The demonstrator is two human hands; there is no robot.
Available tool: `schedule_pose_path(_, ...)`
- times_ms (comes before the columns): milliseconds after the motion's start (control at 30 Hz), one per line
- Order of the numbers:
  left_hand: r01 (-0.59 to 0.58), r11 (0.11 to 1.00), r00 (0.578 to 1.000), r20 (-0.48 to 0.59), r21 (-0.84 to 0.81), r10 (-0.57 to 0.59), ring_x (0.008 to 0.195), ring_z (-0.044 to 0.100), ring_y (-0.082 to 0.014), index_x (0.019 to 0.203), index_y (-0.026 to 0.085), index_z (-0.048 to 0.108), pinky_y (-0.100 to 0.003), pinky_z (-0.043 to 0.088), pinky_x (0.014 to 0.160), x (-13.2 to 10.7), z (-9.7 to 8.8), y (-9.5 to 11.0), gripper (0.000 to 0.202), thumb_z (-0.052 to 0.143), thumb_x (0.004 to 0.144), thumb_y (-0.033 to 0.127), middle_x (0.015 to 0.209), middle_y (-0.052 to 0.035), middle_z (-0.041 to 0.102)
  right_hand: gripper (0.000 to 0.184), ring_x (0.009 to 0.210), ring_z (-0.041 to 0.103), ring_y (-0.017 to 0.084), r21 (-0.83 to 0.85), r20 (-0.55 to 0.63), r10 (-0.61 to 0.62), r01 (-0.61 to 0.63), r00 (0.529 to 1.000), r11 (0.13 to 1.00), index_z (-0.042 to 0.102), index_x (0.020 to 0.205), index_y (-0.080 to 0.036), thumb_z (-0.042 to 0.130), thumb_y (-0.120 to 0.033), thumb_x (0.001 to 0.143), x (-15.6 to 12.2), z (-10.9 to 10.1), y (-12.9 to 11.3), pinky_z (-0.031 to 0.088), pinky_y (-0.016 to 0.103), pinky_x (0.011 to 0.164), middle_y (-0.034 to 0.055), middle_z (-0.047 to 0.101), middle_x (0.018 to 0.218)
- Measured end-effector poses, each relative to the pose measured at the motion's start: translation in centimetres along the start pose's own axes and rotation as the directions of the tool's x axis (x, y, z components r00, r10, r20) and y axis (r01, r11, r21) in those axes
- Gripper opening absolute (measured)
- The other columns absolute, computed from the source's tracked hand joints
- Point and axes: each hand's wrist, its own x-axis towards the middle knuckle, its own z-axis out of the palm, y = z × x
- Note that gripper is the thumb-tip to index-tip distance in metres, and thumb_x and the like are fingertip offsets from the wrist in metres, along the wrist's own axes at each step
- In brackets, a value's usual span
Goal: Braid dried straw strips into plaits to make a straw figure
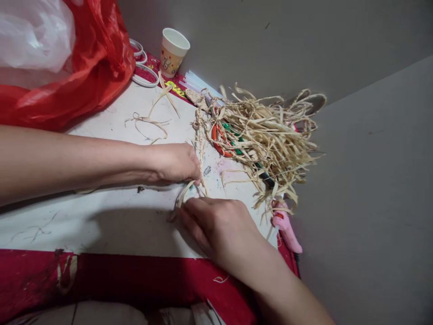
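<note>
My left hand (177, 163) is closed, its fingertips pinched on a pale, straw-like strand (184, 192) over the white board (118, 230). Just below and to the right, my right hand (216, 221) is also closed, its fingers around the same strand, which bends in an arc between the two hands. A thin braided straw cord (200, 135) runs down the board beside my left fingertips. Its lower end passes close to both hands, and I cannot tell whether it joins the strand. My right hand's fingertips are partly hidden.
A heap of dry straw strands (274, 135) lies at the right against the wall, over orange handles (219, 142). Nearby are a pink glue gun (287, 230), translucent sticks (199, 83), a paper cup (174, 52), white rings (145, 76) and a red plastic bag (101, 67).
</note>
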Motion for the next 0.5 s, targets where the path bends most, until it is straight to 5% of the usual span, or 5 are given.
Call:
schedule_pose_path(100, 0.019, 0.999, 0.998, 0.06, -0.032, -0.017, 0.037, 0.021, -0.0056, 0.05, 0.017, 0.052, -0.024, 0.013, 0.04, 0.0, -0.5, 0.2, 0.019, 0.059, 0.068, 0.016, 0.036, 0.0065, 0.031, 0.036, 0.047, 0.04, 0.009, 0.25, -0.119, 0.026, 0.005, 0.993, 0.968, 0.053, 0.062, -0.018, 0.046, -0.035, 0.093, -0.8, -1.6, 0.7, 0.029, 0.024, 0.049, -0.001, 0.049, 0.052)
schedule_pose_path(167, 0.038, 0.997, 0.994, 0.104, -0.062, -0.032, 0.035, 0.021, -0.0056, 0.053, 0.017, 0.055, -0.024, 0.013, 0.038, 0.0, -0.7, 0.3, 0.016, 0.058, 0.069, 0.016, 0.036, 0.0069, 0.03, 0.036, 0.048, 0.042, 0.01, 0.369, -0.377, 0.18, -0.031, 0.909, 0.929, 0.054, 0.062, -0.018, 0.047, -0.036, 0.093, -0.5, -2.0, 1.9, 0.032, 0.024, 0.049, -0.0008, 0.048, 0.052)
schedule_pose_path(233, 0.044, 0.995, 0.99, 0.141, -0.09, -0.031, 0.034, 0.021, -0.0053, 0.056, 0.017, 0.057, -0.023, 0.014, 0.037, 0.0, -0.9, 0.4, 0.013, 0.058, 0.069, 0.017, 0.036, 0.0072, 0.03, 0.029, 0.057, 0.049, 0.012, 0.478, -0.495, 0.322, -0.056, 0.807, 0.877, 0.059, 0.073, -0.019, 0.048, -0.038, 0.092, 0.4, -1.7, 3.2, 0.038, 0.025, 0.056, 0.0014, 0.055, 0.062)
schedule_pose_path(367, 0.019, 0.992, 0.985, 0.17, -0.126, 0.003, 0.034, 0.021, -0.0047, 0.057, 0.016, 0.058, -0.022, 0.015, 0.036, 0.2, -1.1, 0.3, 0.012, 0.059, 0.069, 0.016, 0.037, 0.0073, 0.029, 0.025, 0.069, 0.056, 0.014, 0.7, -0.247, 0.328, -0.067, 0.912, 0.711, 0.06, 0.085, -0.018, 0.054, -0.043, 0.087, 2.6, -0.2, 4.9, 0.044, 0.025, 0.063, 0.0037, 0.062, 0.078)
schedule_pose_path(500, -0.042, 0.994, 0.983, 0.174, -0.101, 0.059, 0.037, 0.021, -0.0054, 0.056, 0.014, 0.057, -0.023, 0.013, 0.038, 0.5, -1.1, 0.0, 0.012, 0.059, 0.068, 0.016, 0.038, 0.0062, 0.032, 0.032, 0.046, 0.043, 0.008, 0.866, 0.067, 0.254, -0.183, 0.965, 0.465, 0.054, 0.076, -0.018, 0.051, -0.047, 0.088, 3.3, 0.6, 5.1, 0.035, 0.02, 0.044, -0.0024, 0.051, 0.06)
